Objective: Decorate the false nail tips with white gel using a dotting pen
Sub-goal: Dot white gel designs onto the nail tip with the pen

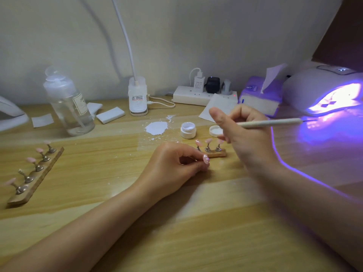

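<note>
At the centre of the frame, the person's left hand (176, 163) curls its grip around the near end of a short wooden strip (217, 154), on which 3 pink false nail tips (208, 141) stand on metal pegs. The right hand (241, 134), right of centre, pinches a slim white dotting pen (275, 123) whose handle points toward the right edge; its working tip is hidden behind the fingers, just above the rightmost nail tip. Just behind the strip sit a small open white gel jar (188, 130) and its round white lid (215, 131), partly covered by the right hand. A splash of white gel (157, 128) marks the wooden counter (196, 232) left of the jar. At lower left lies a second, longer wooden strip of pegged nail tips (35, 173). A clear plastic pump bottle (68, 103) stands upper left, a white power strip (196, 95) and tissue box (261, 97) at the back, and a glowing purple nail lamp (330, 95) upper right.
</note>
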Demonstrator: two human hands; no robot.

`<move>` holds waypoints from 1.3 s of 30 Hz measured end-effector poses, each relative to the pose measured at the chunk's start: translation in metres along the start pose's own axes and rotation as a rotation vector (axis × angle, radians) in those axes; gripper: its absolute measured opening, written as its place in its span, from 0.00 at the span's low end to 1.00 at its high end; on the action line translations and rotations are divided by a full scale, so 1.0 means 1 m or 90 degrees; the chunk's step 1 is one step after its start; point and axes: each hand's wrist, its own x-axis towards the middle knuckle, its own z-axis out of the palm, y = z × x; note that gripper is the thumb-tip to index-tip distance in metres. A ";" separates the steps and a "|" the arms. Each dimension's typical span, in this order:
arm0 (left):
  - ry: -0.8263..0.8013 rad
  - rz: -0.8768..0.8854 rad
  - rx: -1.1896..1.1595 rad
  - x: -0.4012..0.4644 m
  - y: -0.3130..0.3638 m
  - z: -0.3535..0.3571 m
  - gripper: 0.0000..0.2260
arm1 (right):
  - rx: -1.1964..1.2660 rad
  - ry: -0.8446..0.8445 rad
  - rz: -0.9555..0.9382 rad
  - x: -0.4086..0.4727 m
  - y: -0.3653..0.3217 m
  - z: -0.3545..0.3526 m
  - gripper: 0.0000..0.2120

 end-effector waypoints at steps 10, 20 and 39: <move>0.003 -0.009 -0.040 0.000 0.000 0.001 0.03 | -0.243 -0.135 0.037 0.074 0.018 0.029 0.15; 0.002 -0.013 -0.053 0.000 0.000 0.001 0.03 | -0.436 -0.180 0.025 0.085 0.037 0.044 0.17; -0.010 -0.031 -0.067 0.002 0.000 0.000 0.05 | 0.028 -0.016 0.009 -0.016 0.005 0.002 0.17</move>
